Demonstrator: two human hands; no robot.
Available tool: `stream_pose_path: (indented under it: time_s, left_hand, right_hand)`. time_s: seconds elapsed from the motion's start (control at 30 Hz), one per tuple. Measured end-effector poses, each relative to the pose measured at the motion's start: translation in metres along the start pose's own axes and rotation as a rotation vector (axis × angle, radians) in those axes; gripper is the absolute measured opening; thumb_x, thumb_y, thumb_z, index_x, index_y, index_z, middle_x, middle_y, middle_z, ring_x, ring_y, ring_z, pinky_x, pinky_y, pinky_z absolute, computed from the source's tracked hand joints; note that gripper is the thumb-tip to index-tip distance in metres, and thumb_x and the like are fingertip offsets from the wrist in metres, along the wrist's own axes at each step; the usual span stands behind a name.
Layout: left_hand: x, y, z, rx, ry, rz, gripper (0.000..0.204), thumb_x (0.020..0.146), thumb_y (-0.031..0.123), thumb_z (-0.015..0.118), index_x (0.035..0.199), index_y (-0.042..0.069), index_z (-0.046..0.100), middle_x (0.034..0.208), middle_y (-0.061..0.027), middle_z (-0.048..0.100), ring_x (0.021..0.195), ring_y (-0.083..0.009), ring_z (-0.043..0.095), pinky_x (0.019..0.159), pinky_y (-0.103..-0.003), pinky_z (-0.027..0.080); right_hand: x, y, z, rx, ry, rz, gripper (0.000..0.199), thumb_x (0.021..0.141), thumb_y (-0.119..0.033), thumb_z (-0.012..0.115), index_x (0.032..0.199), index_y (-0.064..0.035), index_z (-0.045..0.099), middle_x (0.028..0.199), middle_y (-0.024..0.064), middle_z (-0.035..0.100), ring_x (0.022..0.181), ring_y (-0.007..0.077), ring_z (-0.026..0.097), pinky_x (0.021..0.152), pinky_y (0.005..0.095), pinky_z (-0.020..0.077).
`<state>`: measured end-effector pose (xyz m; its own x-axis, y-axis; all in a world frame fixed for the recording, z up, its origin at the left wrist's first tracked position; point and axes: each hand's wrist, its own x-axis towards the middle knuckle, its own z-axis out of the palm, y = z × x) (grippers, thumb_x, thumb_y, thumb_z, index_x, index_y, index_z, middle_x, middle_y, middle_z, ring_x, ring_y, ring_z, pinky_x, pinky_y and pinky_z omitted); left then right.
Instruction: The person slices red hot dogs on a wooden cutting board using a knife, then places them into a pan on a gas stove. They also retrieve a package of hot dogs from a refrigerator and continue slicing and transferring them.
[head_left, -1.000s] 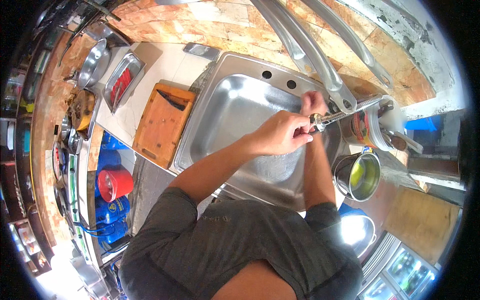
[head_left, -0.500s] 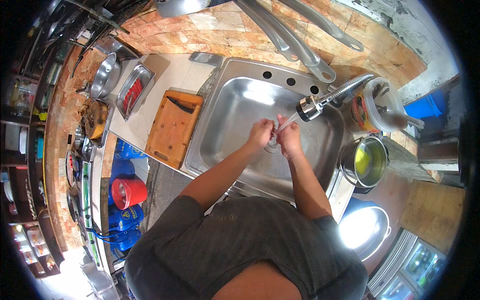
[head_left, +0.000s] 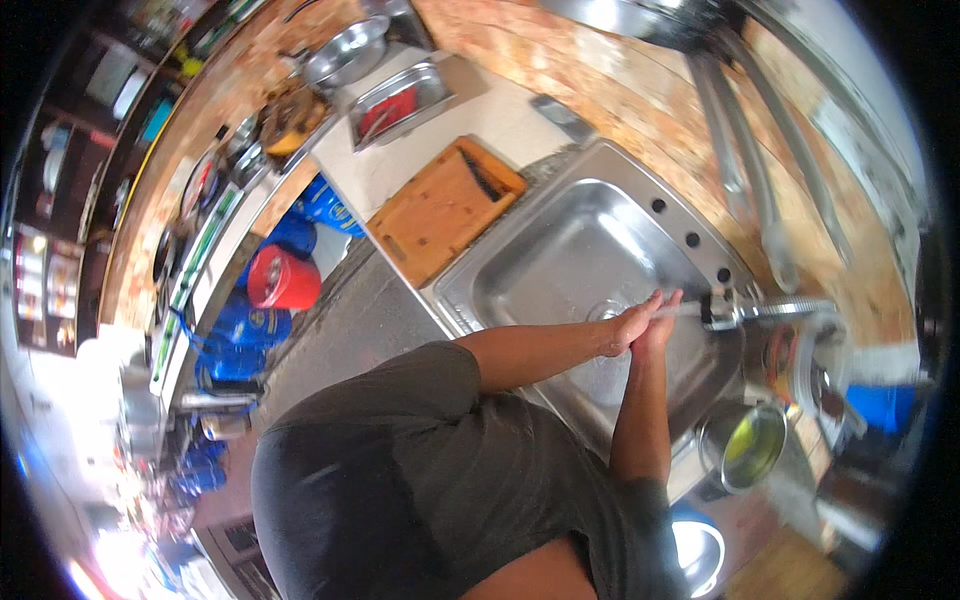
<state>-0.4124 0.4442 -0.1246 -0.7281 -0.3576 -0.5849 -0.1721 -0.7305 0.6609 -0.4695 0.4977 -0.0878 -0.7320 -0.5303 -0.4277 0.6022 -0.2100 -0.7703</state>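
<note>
Over the steel sink point(head_left: 520, 240), my left hand point(head_left: 629, 328) and my right hand point(head_left: 656, 326) lie palm against palm. Their fingers stretch out toward the faucet head point(head_left: 720, 309), and a thin stream of water runs from it onto them. Neither hand shows anything held, though the space between the palms is hidden. Just left of my fingers is the sink's drain point(head_left: 605, 311). A wooden cutting board point(head_left: 440, 215) with a dark-bladed knife point(head_left: 480, 174) on it rests on the counter left of the sink.
Beyond the board, a metal tray point(head_left: 400, 105) holds red pieces. A steel pot point(head_left: 742, 447) with something yellow-green inside and a tub of utensils point(head_left: 795, 360) stand right of the sink. Pan handles point(head_left: 750, 150) hang above. A red bucket point(head_left: 284, 278) sits at the lower left.
My view has turned to the left, so the sink and counter appear rotated and shifted right. My hands have gone from loosely curled and slightly apart to pressed together with fingers straight, still under the water.
</note>
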Motion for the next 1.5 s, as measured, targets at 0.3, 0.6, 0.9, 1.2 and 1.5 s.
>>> stream_pose_path:
  time_s: [0.3,0.6,0.9,1.2,1.5]
  left_hand:
    - [-0.001,0.002,0.017,0.146,0.355,0.200,0.035,0.100,0.037,0.055,0.116,0.006,0.061,0.111,-0.0174,0.062,0.095,-0.0296,0.060,0.085,-0.046,0.050]
    - [0.022,0.041,-0.072,-0.002,-0.297,-0.096,0.027,0.094,0.030,0.065,0.099,0.004,0.066,0.085,-0.0195,0.070,0.068,-0.0328,0.070,0.063,-0.050,0.061]
    - [-0.030,0.044,0.024,0.544,-0.443,0.161,0.022,0.095,0.024,0.066,0.089,0.003,0.064,0.073,-0.0052,0.064,0.064,-0.0160,0.065,0.059,-0.030,0.056]
    - [-0.094,0.108,0.045,0.795,-0.192,0.329,0.018,0.093,0.020,0.066,0.095,0.002,0.070,0.078,-0.0084,0.067,0.073,-0.0166,0.065,0.065,-0.035,0.053]
    - [-0.121,0.097,-0.046,1.640,-0.118,0.320,0.044,0.092,0.040,0.068,0.124,0.009,0.064,0.124,-0.0191,0.066,0.116,-0.0393,0.062,0.097,-0.045,0.048]
  right_hand:
    - [-0.010,0.015,-0.014,0.215,-0.114,0.231,0.078,0.098,-0.061,0.049,0.151,-0.0045,0.039,0.143,0.0139,0.051,0.128,0.0314,0.050,0.107,0.0447,0.0413]
    - [-0.051,-0.047,0.034,0.173,-0.163,0.309,0.035,0.103,-0.038,0.054,0.085,-0.0076,0.060,0.076,0.0079,0.061,0.067,0.0171,0.057,0.061,0.0318,0.0467]
    - [0.002,-0.194,0.028,-0.863,-0.843,-0.561,0.036,0.096,-0.035,0.063,0.076,-0.0056,0.056,0.068,0.0077,0.059,0.053,0.0219,0.055,0.050,0.0383,0.0436]
    - [0.102,-0.230,-0.065,-2.161,0.146,-0.974,0.020,0.090,-0.018,0.061,0.088,-0.0073,0.077,0.099,0.0155,0.075,0.096,0.0297,0.074,0.076,0.0503,0.0584]
    - [0.063,-0.187,-0.086,-2.175,0.258,-0.650,0.031,0.085,-0.022,0.068,0.115,-0.0111,0.070,0.110,0.0153,0.071,0.103,0.0320,0.069,0.088,0.0447,0.0544]
